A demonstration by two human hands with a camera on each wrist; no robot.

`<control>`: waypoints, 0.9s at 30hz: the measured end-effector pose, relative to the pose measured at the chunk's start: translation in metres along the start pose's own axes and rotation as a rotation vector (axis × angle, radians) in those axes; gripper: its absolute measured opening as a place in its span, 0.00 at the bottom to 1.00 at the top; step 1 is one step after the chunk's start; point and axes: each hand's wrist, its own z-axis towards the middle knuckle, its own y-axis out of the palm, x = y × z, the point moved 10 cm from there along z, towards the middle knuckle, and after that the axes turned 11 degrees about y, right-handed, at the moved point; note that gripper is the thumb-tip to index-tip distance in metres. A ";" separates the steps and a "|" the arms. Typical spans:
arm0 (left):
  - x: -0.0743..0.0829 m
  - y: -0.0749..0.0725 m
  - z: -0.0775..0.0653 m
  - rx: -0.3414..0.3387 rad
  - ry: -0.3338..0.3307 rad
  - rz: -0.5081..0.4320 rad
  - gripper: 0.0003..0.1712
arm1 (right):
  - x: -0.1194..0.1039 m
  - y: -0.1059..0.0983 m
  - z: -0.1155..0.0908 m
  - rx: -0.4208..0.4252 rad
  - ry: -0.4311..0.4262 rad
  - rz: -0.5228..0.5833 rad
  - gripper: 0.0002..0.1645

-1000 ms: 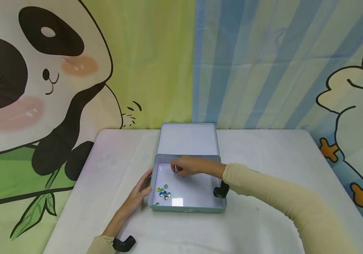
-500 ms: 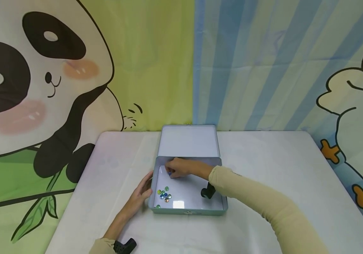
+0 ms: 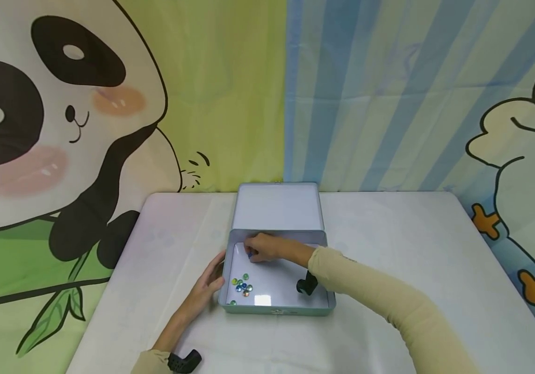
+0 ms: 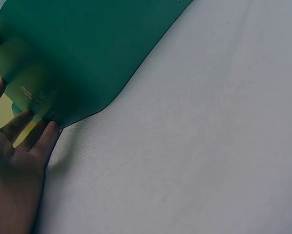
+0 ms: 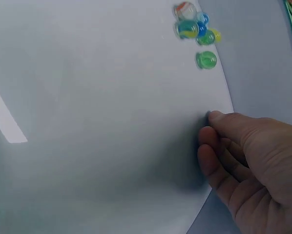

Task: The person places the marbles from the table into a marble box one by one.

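Note:
An open pale-green metal box (image 3: pixel 279 310) stands on the table, its floor white inside. My right hand (image 3: pixel 265 247) reaches into the far left corner, and a small blue marble (image 3: pixel 250 255) shows at its pinched thumb and fingertips. In the right wrist view the right hand (image 5: pixel 256 163) is low over the box floor, its fingers mostly hiding that marble. Several glass marbles, among them a green marble (image 5: pixel 206 60) and an orange-and-white marble (image 5: pixel 185 10), lie near the left wall. My left hand (image 3: pixel 205 284) rests with extended fingers against the box's outer left side (image 4: pixel 77 58).
The box lid (image 3: pixel 278 208) is raised at the back, hinged on the far edge. A lone green marble (image 3: pixel 232 302) lies in the near left corner. A white cloth (image 3: pixel 389 249) covers the table, with a printed curtain (image 3: pixel 230 93) behind.
My right hand has moved left with the blue marble into the far left corner, then stayed almost still over the last half second. The left hand keeps its place at the box.

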 end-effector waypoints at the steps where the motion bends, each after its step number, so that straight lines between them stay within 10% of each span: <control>1: 0.000 0.000 0.000 0.002 -0.001 0.006 0.37 | 0.000 0.000 -0.003 -0.001 -0.005 0.006 0.15; 8: -0.001 -0.001 0.002 0.005 0.005 0.022 0.37 | 0.001 0.000 -0.042 -0.034 -0.025 0.032 0.30; 18: -0.001 -0.003 0.002 0.003 0.027 0.013 0.37 | 0.011 -0.022 -0.108 0.014 -0.098 0.071 0.20; 27: -0.001 -0.001 0.003 -0.002 0.031 -0.006 0.37 | 0.054 -0.061 -0.186 0.275 -0.118 0.186 0.11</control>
